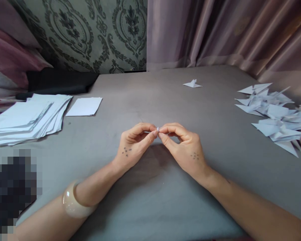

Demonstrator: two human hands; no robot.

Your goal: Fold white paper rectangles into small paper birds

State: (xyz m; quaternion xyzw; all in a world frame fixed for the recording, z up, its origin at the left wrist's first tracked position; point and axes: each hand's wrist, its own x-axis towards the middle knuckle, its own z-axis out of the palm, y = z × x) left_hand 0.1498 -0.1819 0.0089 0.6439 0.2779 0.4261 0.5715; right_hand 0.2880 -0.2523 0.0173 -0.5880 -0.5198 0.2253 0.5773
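Above the middle of the grey-covered table, my left hand (135, 142) and my right hand (184, 147) meet fingertip to fingertip. Both are closed in a pinch on a small white folded paper (158, 129), of which only a tiny bit shows between thumbs and forefingers. The rest of it is hidden by the fingers. Farther back lies a single folded paper figure (192, 84) with pointed ends. To the right, a heap of folded paper figures (278, 113) with similar points is piled up.
A stack of white paper sheets (22, 117) lies at the left, beside a smaller pile of paper (84, 106). Behind them is a black folded cloth (62, 81). Curtains (178, 33) hang along the table's back edge. A dark blurred shape (13, 190) is at lower left.
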